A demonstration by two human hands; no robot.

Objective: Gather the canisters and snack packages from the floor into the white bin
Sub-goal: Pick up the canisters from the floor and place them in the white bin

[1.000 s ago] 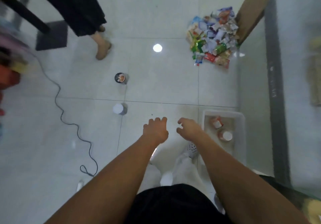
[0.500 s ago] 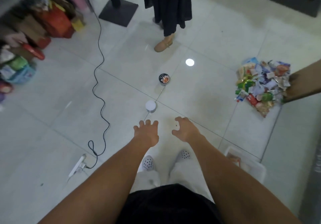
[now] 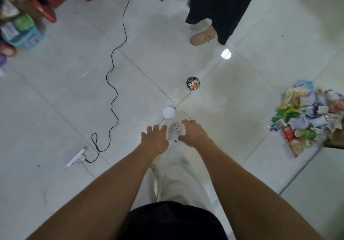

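Both hands reach forward and down over the floor, holding nothing. The left hand (image 3: 154,141) has its fingers spread and nearly straight, and the right hand (image 3: 193,133) has its fingers loosely bent. Between them shows the toe of the person's own spotted shoe (image 3: 176,131).

Just ahead of the fingertips, and about midway between the two hands, a white-lidded canister (image 3: 169,112) stands upright beside a crossing of tile joints. Its long axis points up at the camera, so only the round lid shows. Neither hand touches it. The left looks marginally nearer, and a grasp from above round the lid seems the likely next move.

Farther ahead and to the right stands a dark-lidded canister (image 3: 193,83), also upright. The heap of snack packages (image 3: 307,115) lies well apart at the floor's right edge. The white bin is out of view.
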